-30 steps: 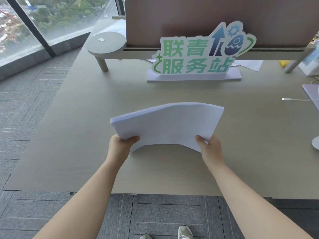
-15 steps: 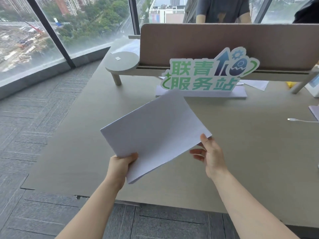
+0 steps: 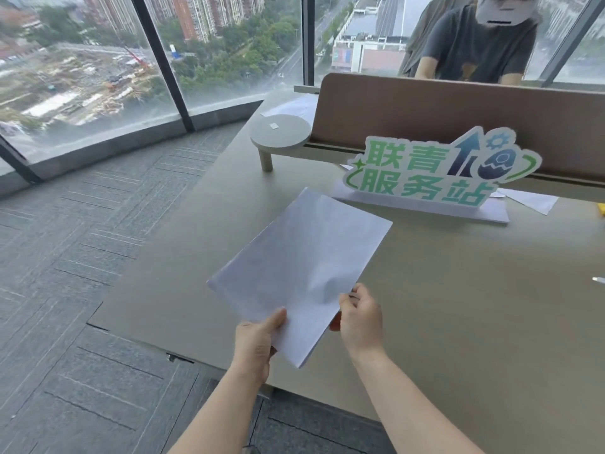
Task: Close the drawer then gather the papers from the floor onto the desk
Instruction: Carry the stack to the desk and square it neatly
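A stack of white papers (image 3: 299, 270) is held tilted just above the grey-beige desk (image 3: 458, 306), its long side running away to the upper right. My left hand (image 3: 257, 345) grips the near bottom corner, thumb on top. My right hand (image 3: 360, 319) pinches the near right edge of the same stack. No drawer is in view, and no papers show on the visible floor.
A green and white cut-out sign (image 3: 435, 175) stands on a white base behind the papers. A small round shelf (image 3: 280, 131) and a brown divider panel (image 3: 458, 116) line the desk's back. Loose sheets (image 3: 530, 199) lie by the sign. A person (image 3: 474, 44) stands beyond the divider. Grey carpet (image 3: 82, 257) lies left.
The stack was held flat by both near corners; it has since been turned so that it points diagonally to the upper right. My view has risen and swung left.
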A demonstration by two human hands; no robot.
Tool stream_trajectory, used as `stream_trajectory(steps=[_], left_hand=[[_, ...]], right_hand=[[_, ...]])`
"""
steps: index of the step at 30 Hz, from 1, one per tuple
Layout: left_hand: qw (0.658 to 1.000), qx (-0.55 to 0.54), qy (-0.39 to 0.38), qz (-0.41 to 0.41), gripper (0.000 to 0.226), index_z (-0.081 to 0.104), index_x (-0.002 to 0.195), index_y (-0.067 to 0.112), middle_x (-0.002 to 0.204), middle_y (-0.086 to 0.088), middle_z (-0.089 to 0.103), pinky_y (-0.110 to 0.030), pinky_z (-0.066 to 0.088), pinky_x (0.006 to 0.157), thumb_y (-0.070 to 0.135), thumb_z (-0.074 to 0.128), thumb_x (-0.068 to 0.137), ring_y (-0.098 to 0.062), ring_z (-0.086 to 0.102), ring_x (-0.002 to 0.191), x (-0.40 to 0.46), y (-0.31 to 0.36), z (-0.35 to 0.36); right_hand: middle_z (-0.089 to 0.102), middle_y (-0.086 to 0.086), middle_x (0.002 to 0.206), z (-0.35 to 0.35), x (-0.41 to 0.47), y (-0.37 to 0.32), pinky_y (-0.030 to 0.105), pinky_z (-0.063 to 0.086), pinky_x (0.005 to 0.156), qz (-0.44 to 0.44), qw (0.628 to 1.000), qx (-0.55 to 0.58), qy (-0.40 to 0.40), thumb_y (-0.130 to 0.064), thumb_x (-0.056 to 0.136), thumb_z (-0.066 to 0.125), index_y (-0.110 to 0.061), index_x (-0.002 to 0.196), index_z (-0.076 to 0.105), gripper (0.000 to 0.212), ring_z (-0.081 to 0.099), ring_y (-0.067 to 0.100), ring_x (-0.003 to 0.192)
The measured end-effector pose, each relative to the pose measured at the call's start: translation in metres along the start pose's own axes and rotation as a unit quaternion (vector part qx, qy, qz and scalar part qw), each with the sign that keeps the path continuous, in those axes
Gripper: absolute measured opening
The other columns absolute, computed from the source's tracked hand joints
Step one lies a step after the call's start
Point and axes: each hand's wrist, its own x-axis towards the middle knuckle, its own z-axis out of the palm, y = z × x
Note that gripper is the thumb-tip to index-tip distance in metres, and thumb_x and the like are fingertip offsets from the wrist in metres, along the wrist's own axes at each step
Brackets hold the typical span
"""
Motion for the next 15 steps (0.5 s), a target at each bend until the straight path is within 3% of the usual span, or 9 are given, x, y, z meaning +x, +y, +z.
stream_trajectory(steps=[4, 8, 12, 15], left_hand=[[1.0, -0.017, -0.013, 0.009, 0.023, 0.063, 0.105, 0.012, 0.098, -0.004, 0.074, -0.035, 0.054, 0.068, 0.003, 0.067, 0.084, -0.024, 0.069, 0.085, 0.023, 0.024, -0.025], [1.0, -0.018, -0.004, 0.019, 0.026, 0.061, 0.113, 0.015, 0.104, -0.005, 0.069, -0.037, 0.053, 0.073, 0.007, 0.061, 0.088, -0.025, 0.066, 0.088, 0.064, 0.06, -0.061], [0.998, 0.059, -0.01, 0.013, 0.024, 0.067, 0.112, 0.014, 0.103, -0.004, 0.069, -0.035, 0.052, 0.069, 0.016, 0.063, 0.088, -0.024, 0.064, 0.088, 0.106, 0.099, -0.099], [0.987, 0.149, -0.052, 0.008, 0.021, 0.072, 0.108, 0.015, 0.1, -0.006, 0.074, -0.03, 0.053, 0.054, 0.015, 0.061, 0.09, -0.022, 0.066, 0.079, 0.134, 0.126, -0.121]], right_hand=[[0.062, 0.026, 0.074, 0.017, 0.007, -0.006, 0.03, 0.05, 0.048, 0.0, 1.0, -0.009, -0.02, 0.001, 0.092, 0.043, 0.001, 0.088, 0.057, 0.015, 0.052, 0.021, 0.058], [0.06, 0.029, 0.077, 0.039, 0.02, -0.004, 0.032, 0.048, 0.05, -0.006, 1.0, -0.025, -0.016, 0.001, 0.092, 0.043, 0.001, 0.087, 0.056, 0.014, 0.051, 0.023, 0.062], [0.066, 0.027, 0.083, 0.067, 0.033, -0.011, 0.034, 0.052, 0.051, 0.012, 0.998, -0.018, -0.059, 0.0, 0.094, 0.042, -0.002, 0.093, 0.061, 0.019, 0.058, 0.026, 0.062], [0.072, 0.019, 0.084, 0.093, 0.048, -0.015, 0.031, 0.054, 0.051, 0.016, 0.995, -0.039, -0.09, -0.001, 0.096, 0.042, -0.006, 0.096, 0.063, 0.022, 0.066, 0.026, 0.066]])
